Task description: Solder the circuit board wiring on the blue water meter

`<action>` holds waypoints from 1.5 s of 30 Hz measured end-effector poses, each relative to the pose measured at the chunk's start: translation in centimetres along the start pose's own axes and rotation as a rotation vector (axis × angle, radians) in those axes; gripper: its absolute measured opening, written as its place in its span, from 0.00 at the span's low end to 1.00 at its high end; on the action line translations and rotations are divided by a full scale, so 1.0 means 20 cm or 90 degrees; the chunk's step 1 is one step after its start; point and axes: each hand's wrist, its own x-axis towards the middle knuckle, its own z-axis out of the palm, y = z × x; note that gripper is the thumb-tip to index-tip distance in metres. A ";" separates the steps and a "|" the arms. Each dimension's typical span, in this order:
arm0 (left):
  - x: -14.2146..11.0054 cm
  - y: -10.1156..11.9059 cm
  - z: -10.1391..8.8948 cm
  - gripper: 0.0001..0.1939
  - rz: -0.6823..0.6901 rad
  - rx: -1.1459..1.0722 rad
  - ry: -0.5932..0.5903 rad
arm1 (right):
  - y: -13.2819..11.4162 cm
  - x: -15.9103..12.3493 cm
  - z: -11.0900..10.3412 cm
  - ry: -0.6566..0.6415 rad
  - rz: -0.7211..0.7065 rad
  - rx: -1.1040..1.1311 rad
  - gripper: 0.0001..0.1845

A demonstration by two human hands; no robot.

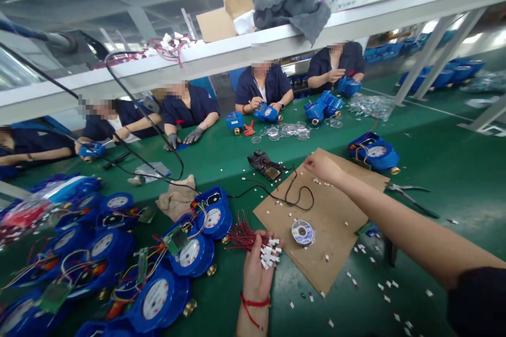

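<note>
My left hand (pixel 258 263), a red cord round its wrist, holds a bundle of red and black wires (pixel 243 235) with white plug connectors (pixel 270 254) at their ends. My right hand (pixel 321 165) reaches over the far edge of a brown cardboard sheet (pixel 336 210). Its fingers are pinched together, and whatever lies between them is too small to make out. A solder wire spool (pixel 302 233) rests on the cardboard, with small white pieces scattered around it. Just left of my right hand lies a black device (pixel 264 164) with a cable.
Blue water meters (pixel 192 253) with exposed wires crowd the left side. Pliers (pixel 413 197) and another open meter (pixel 373 151) lie on the right. A shelf (pixel 237 45) crosses above the green table (pixel 213 160). Several co-workers (pixel 264 87) sit opposite, handling blue meters.
</note>
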 end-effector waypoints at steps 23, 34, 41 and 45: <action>-0.01 -0.01 -0.01 0.09 0.120 0.025 -0.034 | 0.00 -0.20 -0.19 -0.082 -0.151 0.243 0.18; -0.01 -0.05 0.01 0.16 0.141 0.195 -0.082 | -0.55 -0.46 0.00 -0.364 -0.423 0.209 0.15; 0.03 -0.02 -0.05 0.12 0.083 0.006 -0.036 | -0.43 -0.05 0.23 -0.111 -0.270 -0.031 0.15; 0.03 -0.01 -0.06 0.12 0.052 -0.028 -0.028 | -0.36 0.07 0.32 -0.095 -0.150 -0.136 0.16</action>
